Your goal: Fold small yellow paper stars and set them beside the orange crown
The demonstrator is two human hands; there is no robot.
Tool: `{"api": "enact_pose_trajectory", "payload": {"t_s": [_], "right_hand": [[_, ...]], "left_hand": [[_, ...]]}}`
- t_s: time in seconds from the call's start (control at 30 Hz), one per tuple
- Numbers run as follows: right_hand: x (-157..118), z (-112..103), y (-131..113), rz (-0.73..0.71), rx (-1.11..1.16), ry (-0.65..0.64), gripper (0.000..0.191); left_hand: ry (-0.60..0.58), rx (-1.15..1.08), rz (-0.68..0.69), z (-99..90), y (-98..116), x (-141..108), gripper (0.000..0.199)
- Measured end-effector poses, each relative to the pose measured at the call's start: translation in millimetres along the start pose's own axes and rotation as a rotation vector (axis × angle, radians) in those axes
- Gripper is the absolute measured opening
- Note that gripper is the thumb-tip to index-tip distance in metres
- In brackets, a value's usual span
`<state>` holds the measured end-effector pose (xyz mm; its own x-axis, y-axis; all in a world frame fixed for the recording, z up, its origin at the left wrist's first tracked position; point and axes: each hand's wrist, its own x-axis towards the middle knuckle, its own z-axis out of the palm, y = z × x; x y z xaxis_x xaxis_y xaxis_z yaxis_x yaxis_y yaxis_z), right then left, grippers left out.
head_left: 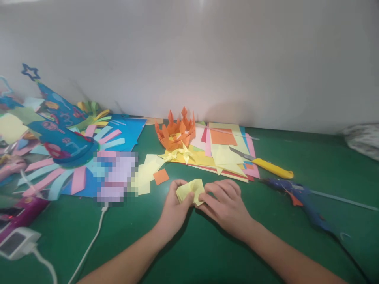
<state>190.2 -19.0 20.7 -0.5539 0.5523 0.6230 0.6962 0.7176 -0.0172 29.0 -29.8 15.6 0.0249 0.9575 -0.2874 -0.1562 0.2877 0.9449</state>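
A small piece of folded yellow paper (189, 190) is held just above the green table, between both hands. My left hand (177, 205) grips its left side, the thumb pressed on the near face. At its right edge, my right hand (225, 203) pinches the paper between thumb and fingers. The underside of the paper is hidden. Beyond the hands stands an orange folded-paper crown (176, 132), with yellow folded-paper pieces (182, 153) lying in front of it. A small orange paper square (161, 176) rests left of my left hand.
A yellow utility knife (272, 167), blade out, and a blue glue gun (304, 197) lie right. Coloured sheets (223, 136) are stacked behind. Leftward are yellow paper squares (145, 175), a blue decorated cone hat (62, 122), a white cable (96, 236) and a magenta device (26, 215).
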Motion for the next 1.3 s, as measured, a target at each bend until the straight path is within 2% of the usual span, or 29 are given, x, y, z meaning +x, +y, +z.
{"api": "enact_pose_trajectory", "payload": {"t_s": [0.13, 0.27, 0.33, 0.4, 0.43, 0.53, 0.67, 0.93, 1.3], "right_hand": [[-0.7, 1.5, -1.5, 0.019, -0.005, 0.021, 0.012], [-5.8, 4.3, 1.1, 0.075, 0.052, 0.098, 0.01], [-8.2, 5.9, 5.2, 0.142, 0.141, 0.128, 0.029], [-8.9, 6.8, 10.0, 0.238, 0.281, 0.103, 0.051], [-8.5, 6.9, 12.1, 0.278, 0.374, 0.062, 0.051], [-5.1, 5.7, 15.7, 0.375, 0.601, -0.044, 0.03], [-1.2, 3.9, 14.4, 0.403, 0.718, -0.129, 0.023], [-1.0, 6.6, 11.3, 0.399, 0.735, -0.26, 0.021], [-2.3, 10.3, 11.4, 0.409, 0.698, -0.259, 0.028]], "left_hand": [[0.001, 0.025, 0.007, 0.5, 0.3, 0.7, 0.03], [0.034, 0.058, 0.066, -0.8, 0.5, 1.4, 0.028], [0.074, 0.068, 0.112, -2.1, 0.3, 1.5, 0.027], [0.104, 0.079, 0.14, -3.2, 0.1, 1.4, 0.027], [0.109, 0.082, 0.143, -3.6, 0.1, 1.3, 0.027], [0.102, 0.083, 0.137, -3.7, 0.7, 0.8, 0.028], [0.11, 0.081, 0.144, -3.0, 1.6, -0.1, 0.029], [0.067, 0.036, 0.115, -1.9, 1.3, 0.1, 0.03], [-0.006, -0.022, 0.053, -1.4, 2.5, -1.2, 0.041]]}}
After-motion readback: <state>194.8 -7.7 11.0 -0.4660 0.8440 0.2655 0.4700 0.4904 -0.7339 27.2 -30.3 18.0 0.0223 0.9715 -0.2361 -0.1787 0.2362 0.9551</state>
